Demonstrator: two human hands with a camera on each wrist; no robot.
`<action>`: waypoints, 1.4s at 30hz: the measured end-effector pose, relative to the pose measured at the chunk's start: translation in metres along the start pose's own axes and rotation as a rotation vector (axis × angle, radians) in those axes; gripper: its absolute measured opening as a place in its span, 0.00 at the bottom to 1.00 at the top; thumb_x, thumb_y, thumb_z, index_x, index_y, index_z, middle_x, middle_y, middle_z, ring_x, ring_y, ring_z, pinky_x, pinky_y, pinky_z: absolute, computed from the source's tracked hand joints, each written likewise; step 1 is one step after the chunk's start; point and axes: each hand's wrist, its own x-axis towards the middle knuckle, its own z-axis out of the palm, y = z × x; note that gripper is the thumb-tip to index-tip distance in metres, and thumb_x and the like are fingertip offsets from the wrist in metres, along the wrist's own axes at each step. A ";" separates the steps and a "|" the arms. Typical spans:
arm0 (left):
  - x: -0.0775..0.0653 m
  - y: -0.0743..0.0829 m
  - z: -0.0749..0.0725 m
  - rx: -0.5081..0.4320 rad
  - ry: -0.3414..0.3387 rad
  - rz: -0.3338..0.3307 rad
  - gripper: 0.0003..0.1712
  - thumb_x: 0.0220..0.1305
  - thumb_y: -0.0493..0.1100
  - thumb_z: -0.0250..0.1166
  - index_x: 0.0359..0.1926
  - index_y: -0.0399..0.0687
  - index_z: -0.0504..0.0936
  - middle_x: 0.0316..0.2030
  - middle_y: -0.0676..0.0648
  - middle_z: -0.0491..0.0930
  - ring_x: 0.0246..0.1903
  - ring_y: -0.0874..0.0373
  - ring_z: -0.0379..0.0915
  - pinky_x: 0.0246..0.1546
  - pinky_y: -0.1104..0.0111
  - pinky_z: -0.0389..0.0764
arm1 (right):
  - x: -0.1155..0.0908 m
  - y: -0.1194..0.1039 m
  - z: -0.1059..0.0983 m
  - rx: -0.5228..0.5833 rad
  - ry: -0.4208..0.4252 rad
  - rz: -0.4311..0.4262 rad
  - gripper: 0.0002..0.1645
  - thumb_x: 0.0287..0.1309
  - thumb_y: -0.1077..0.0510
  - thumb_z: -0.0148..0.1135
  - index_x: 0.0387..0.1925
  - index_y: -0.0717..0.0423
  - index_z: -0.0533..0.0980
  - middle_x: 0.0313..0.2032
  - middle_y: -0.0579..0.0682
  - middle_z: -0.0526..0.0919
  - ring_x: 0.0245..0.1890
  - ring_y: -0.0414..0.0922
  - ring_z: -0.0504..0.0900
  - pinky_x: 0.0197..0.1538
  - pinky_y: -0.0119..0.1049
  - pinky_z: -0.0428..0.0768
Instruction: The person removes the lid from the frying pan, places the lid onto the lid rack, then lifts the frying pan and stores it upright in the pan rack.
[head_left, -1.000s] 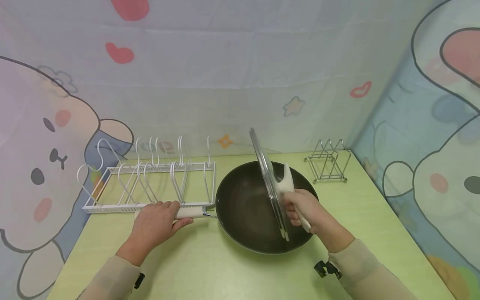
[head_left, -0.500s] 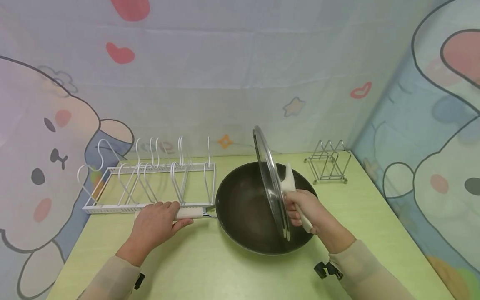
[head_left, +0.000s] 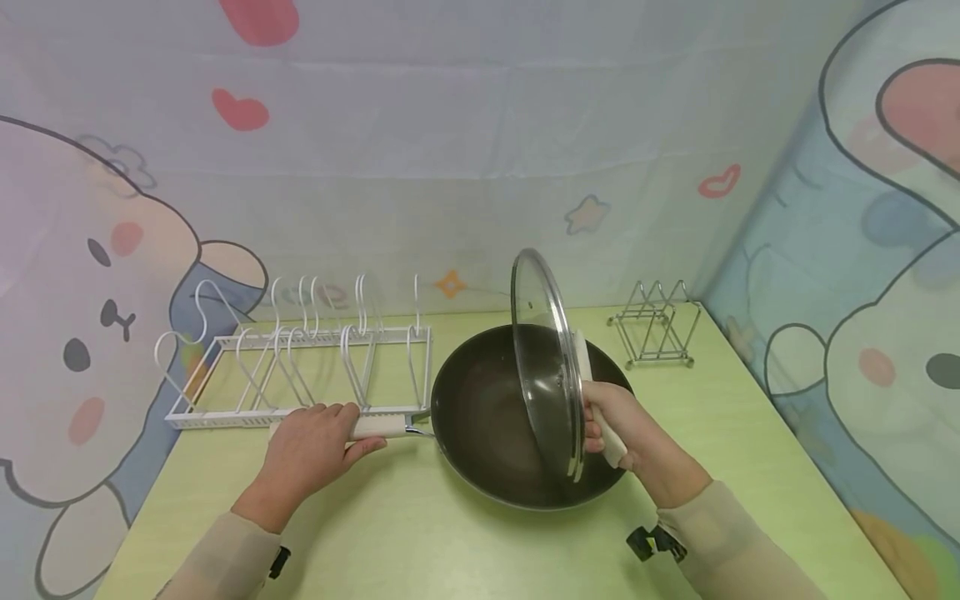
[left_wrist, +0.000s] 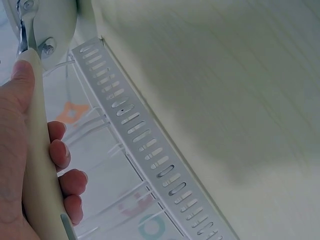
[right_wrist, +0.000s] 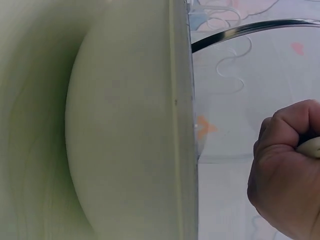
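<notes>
A dark-coated wok [head_left: 480, 417] with a pale outside sits on the table, its cream handle [head_left: 378, 426] pointing left. My left hand [head_left: 311, 446] grips that handle; in the left wrist view the fingers [left_wrist: 60, 152] curl round it. Over the wok's right half, a glass lid [head_left: 543, 367] with a metal rim stands steeply tilted, its inner face turned left. My right hand [head_left: 618, 421] holds the lid by its cream handle [head_left: 611, 442]. Whether the lid's lower edge touches the wok cannot be told. In the right wrist view, the right hand [right_wrist: 285, 170] shows as curled.
A white wire pan rack [head_left: 300, 412] stands behind the left hand, close to the wok handle. At the back right is a small metal wire rack [head_left: 656, 333]. A printed cloth [head_left: 450, 125] hangs behind the green table [head_left: 375, 550].
The lid has turned in my right hand from nearly edge-on, so more of its glass inner face shows. Its top has shifted slightly right. The left hand and wok stay put.
</notes>
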 end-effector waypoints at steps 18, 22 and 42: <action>0.001 0.003 -0.001 -0.007 -0.020 -0.019 0.34 0.61 0.71 0.72 0.28 0.49 0.70 0.18 0.55 0.65 0.17 0.59 0.61 0.20 0.65 0.66 | 0.007 0.010 -0.018 0.589 -0.493 0.003 0.15 0.71 0.66 0.32 0.38 0.55 0.68 0.25 0.41 0.74 0.24 0.35 0.68 0.28 0.24 0.74; 0.001 0.003 -0.002 -0.006 -0.021 -0.017 0.34 0.61 0.71 0.72 0.28 0.50 0.70 0.18 0.55 0.65 0.16 0.59 0.61 0.19 0.66 0.65 | 0.008 0.012 -0.020 0.654 -0.605 0.005 0.22 0.70 0.66 0.22 0.39 0.55 0.68 0.27 0.42 0.65 0.27 0.37 0.63 0.31 0.25 0.73; 0.004 0.005 -0.005 -0.015 -0.012 -0.015 0.32 0.62 0.71 0.72 0.33 0.49 0.74 0.24 0.52 0.75 0.27 0.51 0.76 0.30 0.57 0.78 | 0.003 0.014 -0.021 0.839 -0.711 0.030 0.15 0.68 0.66 0.31 0.45 0.59 0.67 0.28 0.42 0.50 0.24 0.37 0.51 0.28 0.26 0.74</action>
